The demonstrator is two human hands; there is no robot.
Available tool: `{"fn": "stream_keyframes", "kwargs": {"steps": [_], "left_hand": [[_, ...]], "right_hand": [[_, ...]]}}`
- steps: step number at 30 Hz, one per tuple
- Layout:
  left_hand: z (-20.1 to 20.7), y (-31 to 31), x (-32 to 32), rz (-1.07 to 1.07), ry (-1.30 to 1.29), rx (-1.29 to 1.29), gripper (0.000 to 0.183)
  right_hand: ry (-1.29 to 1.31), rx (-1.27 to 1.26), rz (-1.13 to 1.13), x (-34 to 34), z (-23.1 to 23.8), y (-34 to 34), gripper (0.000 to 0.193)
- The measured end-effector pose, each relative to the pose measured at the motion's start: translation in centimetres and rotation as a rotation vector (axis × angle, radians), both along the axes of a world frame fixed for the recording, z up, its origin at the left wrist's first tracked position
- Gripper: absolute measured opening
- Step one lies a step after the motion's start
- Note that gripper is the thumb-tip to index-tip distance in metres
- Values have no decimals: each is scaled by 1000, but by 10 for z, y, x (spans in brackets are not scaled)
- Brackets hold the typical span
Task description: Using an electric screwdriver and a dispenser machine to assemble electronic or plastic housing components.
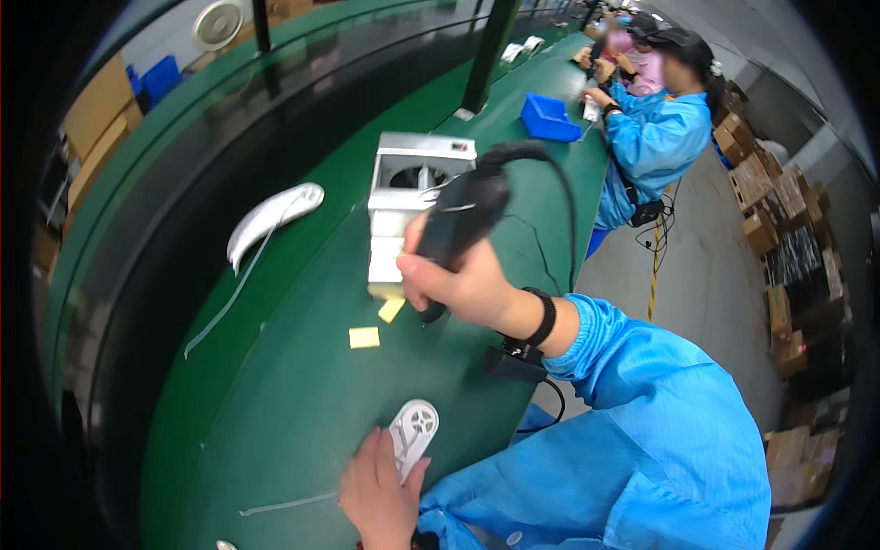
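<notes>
Black tool [466, 213] is gripped in the right hand [472, 282], fingers wrapped around the body, held up over the worktop [302, 394]; lower end is pointed down, tip too blurred to make out. Cord [566, 188] is looped from the tool's top, to the right of the hand. White casing [417, 438] is held flat on the worktop by the left hand [380, 490], fingers on one side and thumb on the other; its round, spoked end is left exposed ahead of the hand. Tool and casing are well apart. A thin strip [289, 504] is laid out to the left of the left hand. Grey feeder box [426, 142] is placed just beyond the right hand, partly hidden by the tool. Two yellow pads [364, 337] are seen between the hands, slightly left. Curved white shell [270, 220] is laid well left of the right hand. Blue bin [548, 119] is parked beyond the right hand, near a co-worker [655, 137].
</notes>
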State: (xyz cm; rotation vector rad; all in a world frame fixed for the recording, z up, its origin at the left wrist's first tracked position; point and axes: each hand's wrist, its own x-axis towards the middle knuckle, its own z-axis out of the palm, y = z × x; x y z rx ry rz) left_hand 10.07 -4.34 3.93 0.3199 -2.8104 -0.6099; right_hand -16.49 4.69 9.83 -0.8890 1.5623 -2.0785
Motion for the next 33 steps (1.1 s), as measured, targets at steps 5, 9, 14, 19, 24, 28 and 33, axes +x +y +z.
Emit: {"fn": "stream_keyframes", "kwargs": {"steps": [5,9,14,19,24,28,33], "left_hand": [[0,-3,-1,158,-19,-46,71],[-9,-9,2,172,30,-136,73],[-7,-7,4,187,20,-93,71],[-1,-7,4,191,-26,0,68],[-6,-9,4,178,-4,-57,68],[-7,-9,4,178,3,-64,68],[-8,-10,3,174,6,-57,68]], "right_hand": [[33,-169,240,42,-8,12,17],[107,-163,396,67,-18,3,23],[53,-97,423,80,-23,-10,25],[-198,-227,362,87,-37,-15,38],[-98,-224,378,80,-46,-15,49],[-130,-232,342,84,-42,-17,48],[-88,-208,369,81,-45,-17,47]]}}
